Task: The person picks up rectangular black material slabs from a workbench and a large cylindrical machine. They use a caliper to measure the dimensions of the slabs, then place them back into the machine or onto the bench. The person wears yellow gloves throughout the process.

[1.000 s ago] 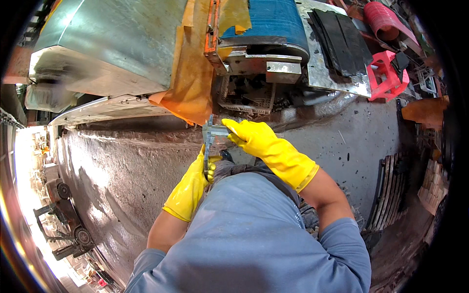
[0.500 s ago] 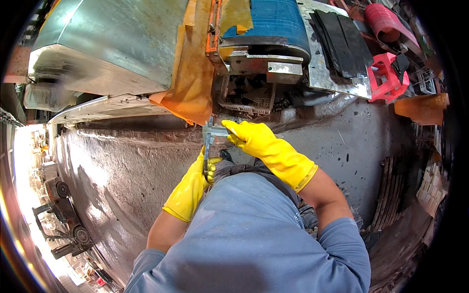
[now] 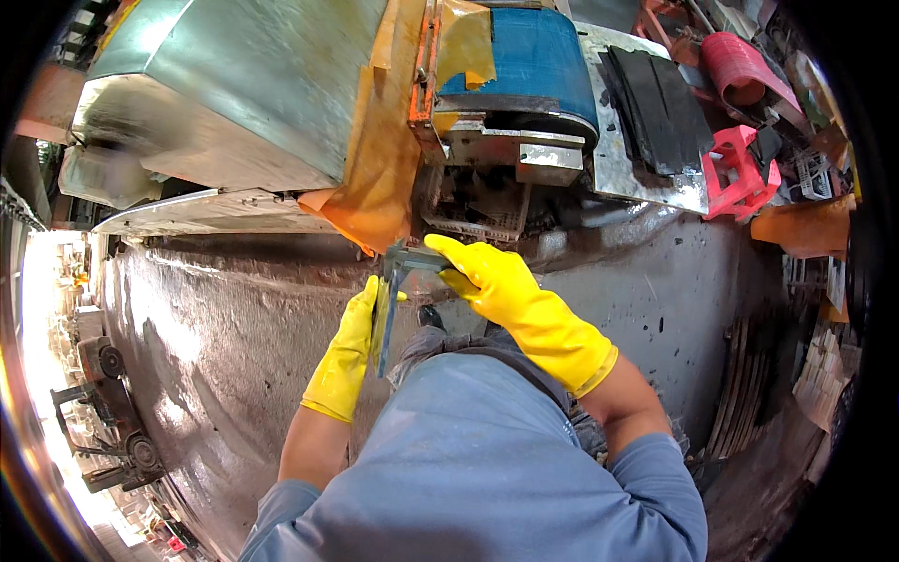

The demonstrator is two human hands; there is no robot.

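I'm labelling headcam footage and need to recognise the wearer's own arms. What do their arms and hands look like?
Both the left hand and right hand wear plain yellow gloves, smooth and slightly shiny, with cuffs partway up the forearms. Bare skin follows, then short blue-grey sleeves. No cables show.

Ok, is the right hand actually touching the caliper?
Touching: the head view shows the gloved right hand with its fingers closed on one end of the metal caliper.

Factory workshop, blue conveyor belt [image 3: 543, 66], bulky metal housing [image 3: 262, 84], forklift [image 3: 118, 403], wet, grimy floor [image 3: 234, 347]
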